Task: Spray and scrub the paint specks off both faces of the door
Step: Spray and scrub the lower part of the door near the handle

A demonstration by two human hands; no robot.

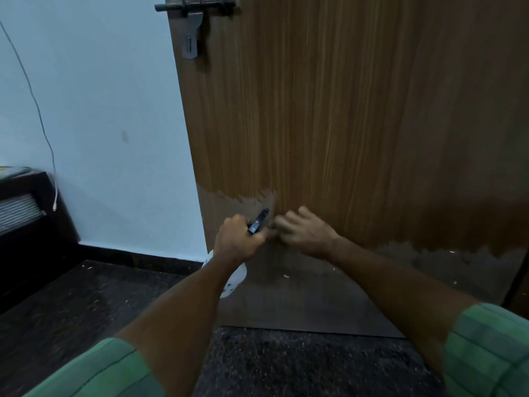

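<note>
The brown wood-grain door (343,110) fills the right half of the view. Its lower part is dull grey-brown, with a few small white paint specks (285,275). My left hand (237,239) grips a white spray bottle (233,277) by its neck, the dark nozzle (259,222) pointing at the door. My right hand (303,230), blurred, is against the door's lower face beside the nozzle, fingers curled. Whether it holds a scrubber I cannot tell.
A metal latch bolt (194,12) sits at the door's top left edge. A pale blue wall (100,110) with a hanging cable (37,104) is on the left. Dark furniture (25,224) stands at far left. The floor (86,305) is dark and speckled.
</note>
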